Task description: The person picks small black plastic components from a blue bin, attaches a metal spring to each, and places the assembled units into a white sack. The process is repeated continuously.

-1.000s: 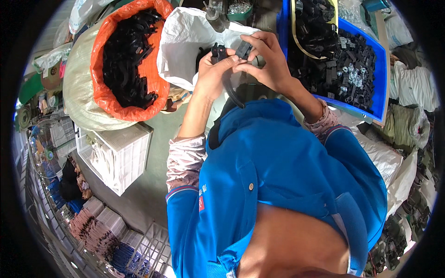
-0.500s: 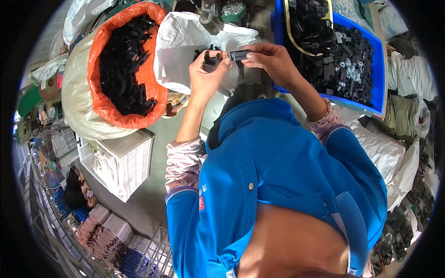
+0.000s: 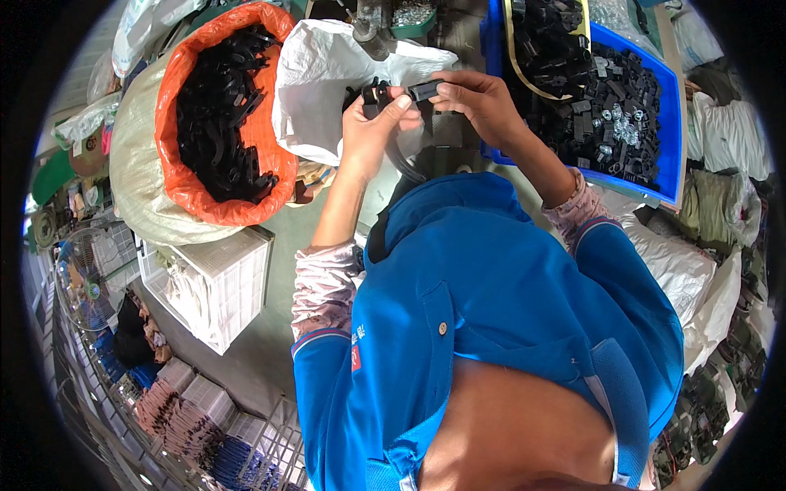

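My left hand [image 3: 370, 129] is closed around a black plastic part [image 3: 376, 95] with a looped, clip-like shape; the fingers cover much of it. Between the thumb and fingers of my right hand [image 3: 485, 105] is a small black rectangular plastic piece [image 3: 424, 90]. The two parts are held close together at chest front, the left thumb tip near the rectangular piece. Whether they touch, I cannot tell. Just beyond and below my hands is a white woven sack [image 3: 315, 90] with its mouth spread; dark parts show inside it.
To the left stands a large sack with an orange liner [image 3: 282, 176], full of black parts. A blue bin [image 3: 670, 131] at the right holds small black pieces, shiny metal bits and a yellow-rimmed tray [image 3: 586, 41]. A metal fixture [image 3: 370, 37] rises beyond the white sack. A white crate [image 3: 237, 299] sits lower left.
The rectangular piece has tilted slightly, and my right hand has moved a little to the right. My left hand has turned a bit and shifted slightly right with its part.
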The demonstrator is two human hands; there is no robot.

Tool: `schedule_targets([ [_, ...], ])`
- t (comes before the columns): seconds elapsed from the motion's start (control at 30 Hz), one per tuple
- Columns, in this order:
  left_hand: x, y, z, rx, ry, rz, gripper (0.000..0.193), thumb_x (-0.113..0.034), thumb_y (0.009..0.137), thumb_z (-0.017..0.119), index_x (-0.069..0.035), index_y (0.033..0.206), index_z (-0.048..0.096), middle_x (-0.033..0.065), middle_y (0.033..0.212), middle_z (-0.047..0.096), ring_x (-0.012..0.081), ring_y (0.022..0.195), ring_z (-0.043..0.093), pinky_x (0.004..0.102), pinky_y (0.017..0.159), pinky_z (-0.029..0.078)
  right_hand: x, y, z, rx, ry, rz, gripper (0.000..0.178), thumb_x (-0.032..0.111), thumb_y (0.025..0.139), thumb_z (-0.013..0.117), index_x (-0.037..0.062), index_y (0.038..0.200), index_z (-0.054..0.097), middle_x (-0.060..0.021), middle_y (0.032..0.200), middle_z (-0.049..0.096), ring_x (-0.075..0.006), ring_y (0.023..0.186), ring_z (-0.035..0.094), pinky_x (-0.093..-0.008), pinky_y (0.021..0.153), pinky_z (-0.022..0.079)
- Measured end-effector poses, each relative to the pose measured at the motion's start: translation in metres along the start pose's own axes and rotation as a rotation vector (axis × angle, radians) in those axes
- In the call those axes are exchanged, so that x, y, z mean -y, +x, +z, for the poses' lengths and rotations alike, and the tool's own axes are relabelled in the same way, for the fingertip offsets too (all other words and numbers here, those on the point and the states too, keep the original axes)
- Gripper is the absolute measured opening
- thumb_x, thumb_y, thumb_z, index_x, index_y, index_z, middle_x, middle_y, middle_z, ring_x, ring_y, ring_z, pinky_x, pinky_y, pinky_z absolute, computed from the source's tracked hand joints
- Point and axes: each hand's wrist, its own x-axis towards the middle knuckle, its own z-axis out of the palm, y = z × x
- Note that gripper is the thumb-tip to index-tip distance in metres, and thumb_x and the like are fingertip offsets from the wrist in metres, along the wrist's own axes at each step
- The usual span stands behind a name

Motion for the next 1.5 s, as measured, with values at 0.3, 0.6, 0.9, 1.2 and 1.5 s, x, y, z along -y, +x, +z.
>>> schedule_targets([
  [0.3,-0.015,-0.024,-0.014,0.260,0.030,-0.252,0.046,-0.008,0.087,0.064,0.002,0.131,0.053,0.0115,0.109,0.063,0.0233,0.093,0.066,0.0360,0.071,0.059,0.023,-0.005,-0.009,-0.026,0.001,-0.023,0.027,0.012,0.095,0.062,-0.0029,0.117,0.061,-0.0095,0.104,0.065,-0.0162,0.090,0.066,-0.0289,0.083,0.056],
  [0.6,0.001,-0.023,0.000,0.294,0.018,-0.257,0.042,0.000,0.088,0.065,0.004,0.128,0.053,0.0178,0.114,0.066,0.0266,0.104,0.067,0.0338,0.082,0.057,0.035,-0.010,-0.015,0.073,-0.296,-0.051,0.023,0.012,0.090,0.069,-0.0036,0.107,0.064,-0.0080,0.095,0.065,-0.0142,0.084,0.066,-0.0268,0.079,0.055],
  [0.9,0.006,-0.023,0.011,0.323,0.064,-0.254,0.043,-0.001,0.089,0.066,0.003,0.129,0.052,0.0134,0.116,0.065,0.0229,0.104,0.066,0.0319,0.082,0.057,0.038,-0.009,-0.023,0.115,-0.435,-0.073,0.024,0.015,0.090,0.068,-0.0042,0.105,0.065,-0.0071,0.094,0.066,-0.0105,0.082,0.064,-0.0255,0.075,0.054],
  [1.2,0.009,-0.021,0.018,0.319,0.050,-0.236,0.039,-0.003,0.090,0.065,0.000,0.127,0.055,0.0134,0.116,0.066,0.0230,0.104,0.066,0.0315,0.080,0.056,0.041,-0.006,-0.025,0.106,-0.410,-0.078,0.020,0.012,0.091,0.066,-0.0061,0.100,0.064,-0.0088,0.092,0.066,-0.0138,0.083,0.065,-0.0294,0.075,0.059],
  [1.5,0.015,-0.015,0.023,0.286,0.012,-0.229,0.042,-0.001,0.090,0.064,0.006,0.129,0.050,0.0161,0.117,0.064,0.0242,0.105,0.065,0.0327,0.082,0.057,0.027,-0.003,-0.029,0.130,-0.325,0.006,0.023,0.011,0.091,0.067,-0.0049,0.106,0.063,-0.0092,0.094,0.065,-0.0147,0.087,0.066,-0.0297,0.079,0.058],
])
